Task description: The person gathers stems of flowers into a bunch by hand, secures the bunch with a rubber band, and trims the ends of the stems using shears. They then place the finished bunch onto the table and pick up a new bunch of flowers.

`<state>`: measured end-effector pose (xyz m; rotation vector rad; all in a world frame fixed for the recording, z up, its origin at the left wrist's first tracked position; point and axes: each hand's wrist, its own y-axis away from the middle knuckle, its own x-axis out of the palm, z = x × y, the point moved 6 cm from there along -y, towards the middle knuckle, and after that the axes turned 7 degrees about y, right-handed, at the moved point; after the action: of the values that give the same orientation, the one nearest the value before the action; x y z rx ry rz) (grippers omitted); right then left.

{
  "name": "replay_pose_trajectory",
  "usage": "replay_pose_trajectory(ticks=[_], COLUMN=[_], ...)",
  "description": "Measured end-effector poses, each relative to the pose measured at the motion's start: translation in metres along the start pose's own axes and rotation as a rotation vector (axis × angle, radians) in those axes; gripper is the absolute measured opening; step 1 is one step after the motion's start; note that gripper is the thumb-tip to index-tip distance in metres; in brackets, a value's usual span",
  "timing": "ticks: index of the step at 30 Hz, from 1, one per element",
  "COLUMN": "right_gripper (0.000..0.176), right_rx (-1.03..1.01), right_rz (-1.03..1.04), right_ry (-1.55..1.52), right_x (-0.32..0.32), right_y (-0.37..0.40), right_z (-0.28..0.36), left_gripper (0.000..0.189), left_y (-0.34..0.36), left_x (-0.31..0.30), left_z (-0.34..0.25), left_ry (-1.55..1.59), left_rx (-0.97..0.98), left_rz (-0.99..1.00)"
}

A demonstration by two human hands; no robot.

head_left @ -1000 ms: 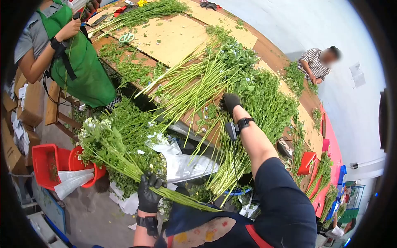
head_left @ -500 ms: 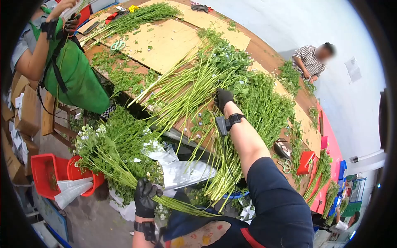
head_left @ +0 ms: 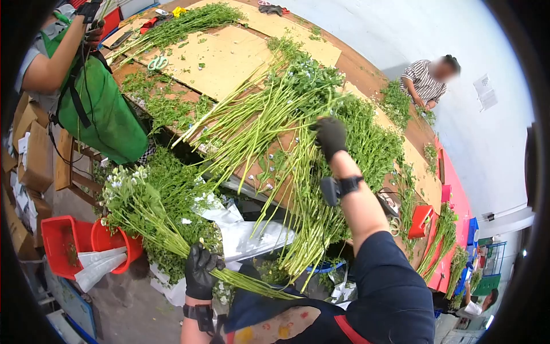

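Observation:
My left hand (head_left: 200, 270), in a black glove, is wrapped round a bunch of flower stems (head_left: 166, 232). The bunch's leafy heads with white blossoms point up and left, and its cut ends reach toward my apron. My right hand (head_left: 330, 139), also gloved in black, is over the table with its fingers curled, between two heaps of cut stems. On its left lies a heap of long green stems (head_left: 252, 117); on its right is a leafy heap (head_left: 372, 135). A blurred sprig shows just above the right hand; what the fingers hold is hidden.
Red buckets (head_left: 67, 243) stand on the floor at left, beside cardboard boxes (head_left: 37, 157). A co-worker in a green apron (head_left: 100, 109) is at the table's left; another in a striped shirt (head_left: 424, 80) works across it. Scissors (head_left: 157, 62) and a red tool (head_left: 420, 222) lie on the table.
My right hand has moved right across the stems, and the sprig above it is smeared by motion. The left hand still grips its bunch, almost unmoved.

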<state>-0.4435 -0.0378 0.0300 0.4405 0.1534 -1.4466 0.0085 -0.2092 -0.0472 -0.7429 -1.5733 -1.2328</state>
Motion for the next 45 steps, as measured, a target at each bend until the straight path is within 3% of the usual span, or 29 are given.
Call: replay_pose_trajectory(ticks=[1,2,4,5,6,8,11,13,14,16,17,18,19,21,24,25,26,28,30,31,34,38,43,45], right_gripper=[0.012,0.013,0.014,0.014,0.014,0.015,0.011,0.015,0.018,0.022,0.019,0.018,0.017,0.014,0.014,0.013,0.011,0.013,0.016,0.015,0.019,0.019,0.016,0.014], right_rx=[-0.055,-0.091,-0.097,-0.576,-0.587,-0.415,-0.549,-0.063,-0.27,-0.181,-0.252,-0.3,-0.176,0.007,-0.007,-0.124,-0.08,-0.113,-0.129,-0.225,-0.326,-0.412,-0.679,-0.313], right_rz=[0.051,0.035,0.157,0.116,0.125,0.161,0.184,0.083,0.084,0.066,0.025,0.037,0.136,0.261,0.047,0.08,0.135,-0.037,-0.063,-0.094,0.016,0.061,-0.021,0.172], right_ry=[-0.189,-0.118,0.363,0.465,0.441,0.224,0.69,0.369,0.263,0.672,0.898,0.65,0.394,-0.025,0.272,0.069,-0.028,0.13,0.633,0.446,0.051,-0.017,0.056,0.074], right_x=[-0.018,-0.036,-0.073,-0.098,-0.111,-0.14,-0.184,-0.195,-0.197,-0.233,-0.246,-0.251,-0.266,-0.261,-0.316,-0.329,-0.342,-0.373,-0.397,-0.405,-0.408,-0.395,-0.331,-0.305], right_y=[0.034,0.031,-0.015,-0.02,-0.006,0.017,0.013,0.074,0.092,0.077,0.08,0.091,0.1,0.171,0.188,0.191,0.206,0.216,0.218,0.223,0.26,0.225,0.231,0.164], right_z=[0.033,0.023,-0.041,-0.039,-0.023,-0.003,-0.027,0.014,0.025,-0.029,-0.048,-0.053,-0.063,-0.013,-0.034,-0.031,-0.02,-0.017,-0.031,-0.027,0.024,0.015,0.104,0.074], left_gripper=[0.024,0.023,0.023,0.021,0.021,0.02,0.02,0.02,0.02,0.019,0.02,0.021,0.023,0.022,0.024,0.024,0.023,0.021,0.014,0.014,0.015,0.022,0.025,0.014], left_y=[-0.002,-0.005,-0.008,-0.01,-0.013,-0.013,-0.01,-0.009,-0.008,-0.002,0.0,-0.001,0.0,0.003,0.021,0.024,0.029,0.038,0.051,0.054,0.063,0.074,0.081,0.081], left_x=[0.001,0.005,0.011,0.013,0.015,0.02,0.036,0.048,0.052,0.059,0.062,0.062,0.061,0.057,0.07,0.076,0.079,0.078,0.09,0.093,0.086,0.08,0.074,0.072], left_z=[0.001,0.005,0.014,0.018,0.022,0.033,0.049,0.062,0.069,0.085,0.093,0.1,0.109,0.128,0.157,0.167,0.178,0.195,0.214,0.22,0.24,0.261,0.263,0.254], left_ry=[-0.005,-0.003,-0.005,0.018,0.008,-0.013,-0.027,-0.043,-0.037,-0.044,-0.054,-0.056,-0.049,-0.051,-0.055,-0.065,-0.068,-0.08,-0.149,-0.155,-0.156,-0.175,-0.188,-0.193], left_rx=[-0.004,-0.011,-0.04,-0.076,-0.092,-0.128,-0.182,-0.208,-0.206,-0.228,-0.263,-0.286,-0.295,-0.326,-0.369,-0.393,-0.411,-0.439,-0.415,-0.437,-0.432,-0.455,-0.468,-0.417], left_rz=[0.0,0.0,-0.01,-0.009,0.005,0.022,0.018,0.045,0.043,0.028,0.098,0.173,0.242,0.234,0.16,0.228,0.29,0.229,0.226,0.245,0.278,0.307,0.274,0.254])
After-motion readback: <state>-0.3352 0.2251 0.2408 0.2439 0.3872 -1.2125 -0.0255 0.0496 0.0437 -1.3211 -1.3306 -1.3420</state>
